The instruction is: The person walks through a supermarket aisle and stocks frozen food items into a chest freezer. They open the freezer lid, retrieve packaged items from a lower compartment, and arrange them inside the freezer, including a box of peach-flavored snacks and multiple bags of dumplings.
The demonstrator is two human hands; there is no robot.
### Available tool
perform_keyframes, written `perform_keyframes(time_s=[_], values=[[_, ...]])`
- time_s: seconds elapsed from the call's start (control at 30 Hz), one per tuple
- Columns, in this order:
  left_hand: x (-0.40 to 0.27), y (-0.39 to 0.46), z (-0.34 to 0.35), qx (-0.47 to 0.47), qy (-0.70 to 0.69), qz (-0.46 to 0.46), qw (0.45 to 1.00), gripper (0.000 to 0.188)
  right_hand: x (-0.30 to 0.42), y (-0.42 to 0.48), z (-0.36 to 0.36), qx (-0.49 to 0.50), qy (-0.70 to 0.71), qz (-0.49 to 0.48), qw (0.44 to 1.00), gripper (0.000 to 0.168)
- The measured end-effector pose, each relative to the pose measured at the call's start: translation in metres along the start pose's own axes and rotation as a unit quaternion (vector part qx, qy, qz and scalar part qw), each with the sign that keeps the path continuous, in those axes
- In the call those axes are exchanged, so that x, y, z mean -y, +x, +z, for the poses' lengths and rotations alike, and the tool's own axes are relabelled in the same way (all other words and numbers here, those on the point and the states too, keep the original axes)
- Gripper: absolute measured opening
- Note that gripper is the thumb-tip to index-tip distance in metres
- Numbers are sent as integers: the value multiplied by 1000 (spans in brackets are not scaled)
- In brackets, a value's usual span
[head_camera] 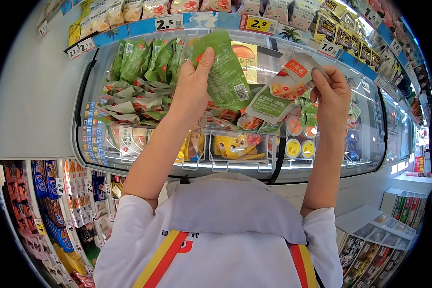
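My left hand [192,84] grips a green snack pouch [227,73] by its left edge, thumb on top, its barcode side up. In my right hand [331,88] is a grey-and-green food pouch [282,88], pinched at its upper right corner with its food picture up. Both pouches are above a clear plastic bin [180,72] that sits over a glass-topped freezer. To the left of my left hand, green pouches [135,59] stand upright in the bin. Flatter rows of similar pouches [135,102] lie in front of them. More pouches [250,120] lie beneath the held ones, partly hidden.
A shelf edge with price tags [169,22] and bagged snacks [131,10] runs behind the bin. Yellow packs [237,145] and round tubs [293,147] show inside the freezer [104,162]. Snack racks [57,208] stand at lower left, with another display [372,248] at lower right.
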State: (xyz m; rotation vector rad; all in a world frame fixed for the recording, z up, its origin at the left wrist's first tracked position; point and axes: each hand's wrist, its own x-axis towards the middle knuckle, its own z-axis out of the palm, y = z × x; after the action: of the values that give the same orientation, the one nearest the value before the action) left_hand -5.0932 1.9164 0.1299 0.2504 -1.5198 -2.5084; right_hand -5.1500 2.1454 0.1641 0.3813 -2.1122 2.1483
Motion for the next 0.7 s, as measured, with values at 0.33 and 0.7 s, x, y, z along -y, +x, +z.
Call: perform_keyframes(time_s=[0.33,0.7], values=[[7,1,-5,-15,-77,29,997,29,-26,-48,12,84,-300,-141,940,19],[22,-48,2,299,524,565,562,49,-33,-55,14,114,266,292,912,20]])
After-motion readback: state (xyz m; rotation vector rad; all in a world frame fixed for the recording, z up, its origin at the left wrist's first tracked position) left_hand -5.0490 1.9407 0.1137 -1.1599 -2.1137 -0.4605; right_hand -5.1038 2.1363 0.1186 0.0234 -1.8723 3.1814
